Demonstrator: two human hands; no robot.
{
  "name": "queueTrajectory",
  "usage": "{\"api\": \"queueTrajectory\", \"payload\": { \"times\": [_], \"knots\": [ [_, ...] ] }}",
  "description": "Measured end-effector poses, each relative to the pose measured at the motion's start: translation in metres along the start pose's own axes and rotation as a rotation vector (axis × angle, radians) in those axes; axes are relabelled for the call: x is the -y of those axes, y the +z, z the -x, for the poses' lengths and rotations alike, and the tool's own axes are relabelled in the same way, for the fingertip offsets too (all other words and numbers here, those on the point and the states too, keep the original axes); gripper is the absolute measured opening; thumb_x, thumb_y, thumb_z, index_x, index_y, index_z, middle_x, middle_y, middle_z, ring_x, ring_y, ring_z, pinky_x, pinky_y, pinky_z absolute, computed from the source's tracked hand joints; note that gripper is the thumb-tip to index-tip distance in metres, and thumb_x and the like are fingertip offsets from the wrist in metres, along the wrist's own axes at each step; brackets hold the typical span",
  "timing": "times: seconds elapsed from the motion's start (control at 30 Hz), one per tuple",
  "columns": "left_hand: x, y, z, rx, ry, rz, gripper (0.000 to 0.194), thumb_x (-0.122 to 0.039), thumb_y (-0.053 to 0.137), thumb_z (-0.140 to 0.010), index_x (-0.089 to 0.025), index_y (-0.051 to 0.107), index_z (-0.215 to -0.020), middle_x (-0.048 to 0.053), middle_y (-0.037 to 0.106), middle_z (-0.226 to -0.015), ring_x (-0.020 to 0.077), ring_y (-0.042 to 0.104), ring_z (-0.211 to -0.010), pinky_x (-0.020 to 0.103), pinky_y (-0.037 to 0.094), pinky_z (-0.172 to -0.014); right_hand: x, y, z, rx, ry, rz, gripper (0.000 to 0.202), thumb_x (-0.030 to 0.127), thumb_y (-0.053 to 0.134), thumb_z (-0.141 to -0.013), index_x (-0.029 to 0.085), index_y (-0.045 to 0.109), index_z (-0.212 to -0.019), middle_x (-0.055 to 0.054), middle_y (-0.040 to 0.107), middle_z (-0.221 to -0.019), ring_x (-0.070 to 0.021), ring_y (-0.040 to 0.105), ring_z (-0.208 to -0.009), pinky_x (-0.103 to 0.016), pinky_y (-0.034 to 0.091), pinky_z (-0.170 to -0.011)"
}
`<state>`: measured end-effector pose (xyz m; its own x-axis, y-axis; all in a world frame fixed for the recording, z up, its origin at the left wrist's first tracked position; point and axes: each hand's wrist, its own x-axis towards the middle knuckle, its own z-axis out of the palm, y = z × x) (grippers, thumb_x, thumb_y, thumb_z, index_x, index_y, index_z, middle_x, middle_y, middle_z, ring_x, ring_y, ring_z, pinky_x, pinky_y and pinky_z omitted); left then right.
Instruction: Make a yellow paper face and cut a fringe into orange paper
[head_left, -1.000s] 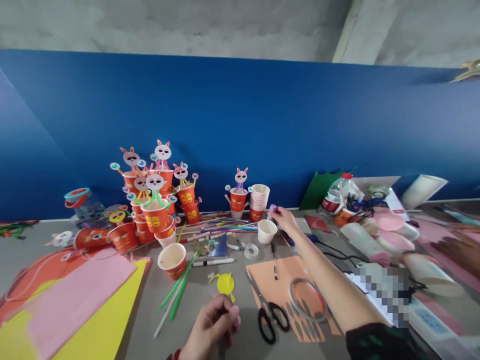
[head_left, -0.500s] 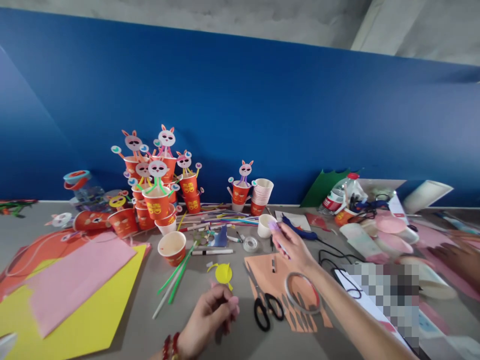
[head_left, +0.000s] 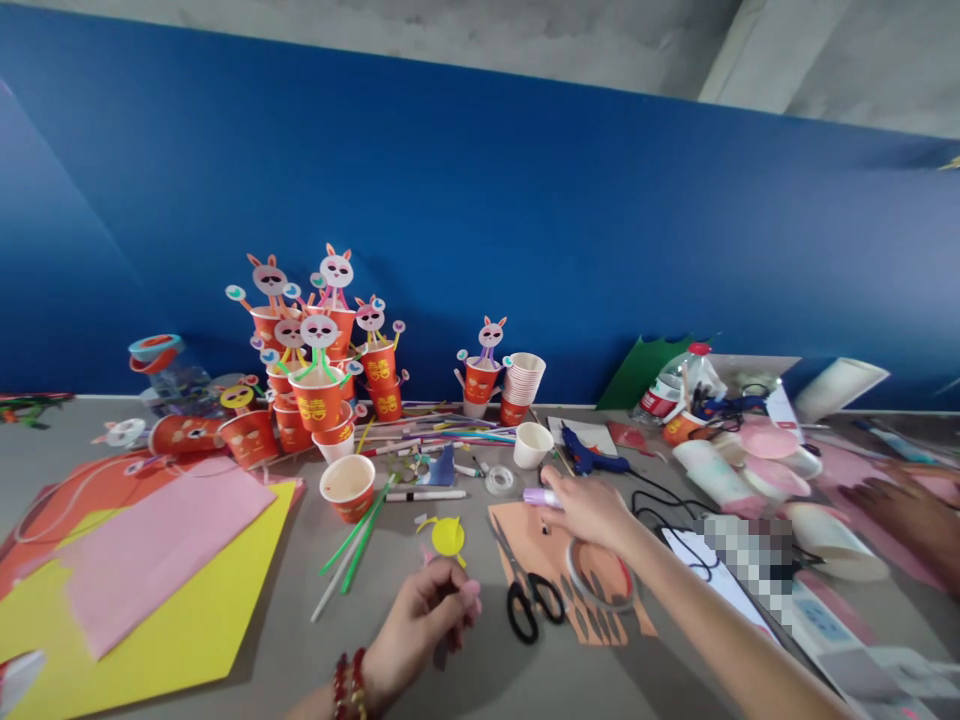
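My right hand (head_left: 589, 508) is closed around a purple-capped marker (head_left: 538, 497), low over the orange paper (head_left: 525, 525). My left hand (head_left: 429, 620) is held in a pinch near the table's front; what its fingers hold, if anything, cannot be made out. Just beyond it lies a yellow paper disc (head_left: 448, 537) with small strips attached. Black-handled scissors (head_left: 534, 605) rest partly on the orange paper, between my hands. A roll of tape (head_left: 600, 578) lies under my right forearm, over cut slits in that paper.
Red cups with paper rabbits (head_left: 315, 395) stand stacked at the back left. A cup stack (head_left: 523, 385), a white cup (head_left: 533, 445) and a blue glue gun (head_left: 592, 452) with its cord are behind my right hand. At the far right is another person's hand (head_left: 892, 510).
My right hand has come down and nearer from beside the white cup, with the marker now lying level over the orange paper. The left hand has hardly moved.
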<state>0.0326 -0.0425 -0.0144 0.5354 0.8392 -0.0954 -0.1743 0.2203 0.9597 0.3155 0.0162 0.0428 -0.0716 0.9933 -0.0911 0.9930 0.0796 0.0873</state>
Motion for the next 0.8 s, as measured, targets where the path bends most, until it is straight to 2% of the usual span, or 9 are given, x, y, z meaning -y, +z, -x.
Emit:
{"api": "queueTrajectory", "payload": {
  "times": [0.07,0.13,0.27,0.4,0.6,0.73,0.8],
  "knots": [
    [0.001,0.001,0.001,0.009,0.0,0.002,0.045,-0.057,0.067,-0.081,-0.016,0.051,-0.074,-0.001,0.059,-0.066,0.0041,0.049,-0.045,0.015,0.037,-0.043,0.0,-0.003,0.001,0.001,-0.001,0.015,0.027,0.037,0.053,-0.086,0.023,0.053,-0.108,-0.01,0.074,-0.088,-0.0309,0.071,-0.075,-0.028,0.038,-0.057],
    [0.002,0.001,0.001,0.013,-0.005,0.007,0.045,-0.057,0.067,-0.08,-0.016,0.051,-0.074,-0.001,0.058,-0.065,0.0041,0.048,-0.044,0.015,0.037,-0.042,0.0,-0.007,0.0,-0.008,0.008,0.025,0.024,0.034,0.051,-0.087,0.022,0.053,-0.107,-0.01,0.074,-0.087,-0.0305,0.072,-0.075,-0.028,0.038,-0.056],
    [0.002,0.001,0.001,0.011,-0.009,0.003,0.045,-0.058,0.067,-0.08,-0.016,0.051,-0.074,-0.001,0.058,-0.065,0.0043,0.048,-0.043,0.015,0.035,-0.041,-0.001,-0.012,0.0,-0.033,0.023,0.045,0.024,0.042,0.05,-0.09,0.021,0.054,-0.101,-0.011,0.074,-0.083,-0.0311,0.072,-0.074,-0.028,0.038,-0.055],
    [-0.001,0.001,0.001,0.005,-0.011,0.011,0.047,-0.059,0.067,-0.079,-0.016,0.05,-0.073,-0.002,0.058,-0.064,0.0043,0.048,-0.043,0.015,0.036,-0.042,-0.005,-0.011,0.004,-0.05,0.026,0.057,0.031,0.053,0.053,-0.087,0.022,0.055,-0.094,-0.009,0.073,-0.076,-0.0315,0.071,-0.07,-0.027,0.035,-0.053],
    [-0.002,0.004,0.002,0.005,-0.025,0.019,0.047,-0.059,0.069,-0.077,-0.016,0.05,-0.072,-0.002,0.058,-0.063,0.0044,0.048,-0.043,0.015,0.036,-0.041,-0.007,-0.007,0.003,-0.065,0.018,-0.023,0.022,0.046,0.053,-0.088,0.024,0.053,-0.092,-0.005,0.072,-0.073,-0.0263,0.069,-0.066,-0.025,0.029,-0.051],
    [-0.002,0.003,0.002,-0.002,-0.025,0.012,0.048,-0.06,0.069,-0.077,-0.016,0.05,-0.073,-0.002,0.058,-0.064,0.0043,0.048,-0.043,0.015,0.036,-0.042,-0.003,-0.006,-0.004,-0.07,0.033,-0.049,0.033,0.055,0.048,-0.089,0.023,0.052,-0.083,-0.004,0.069,-0.069,-0.0253,0.067,-0.064,-0.025,0.026,-0.049],
    [-0.003,0.002,0.001,-0.004,-0.022,0.013,0.048,-0.06,0.068,-0.077,-0.016,0.05,-0.073,-0.001,0.058,-0.064,0.0043,0.049,-0.044,0.016,0.037,-0.043,-0.002,-0.006,-0.006,-0.059,0.037,-0.058,0.038,0.061,0.052,-0.086,0.023,0.051,-0.082,-0.005,0.069,-0.07,-0.0259,0.067,-0.065,-0.026,0.025,-0.049]
  ]
}}
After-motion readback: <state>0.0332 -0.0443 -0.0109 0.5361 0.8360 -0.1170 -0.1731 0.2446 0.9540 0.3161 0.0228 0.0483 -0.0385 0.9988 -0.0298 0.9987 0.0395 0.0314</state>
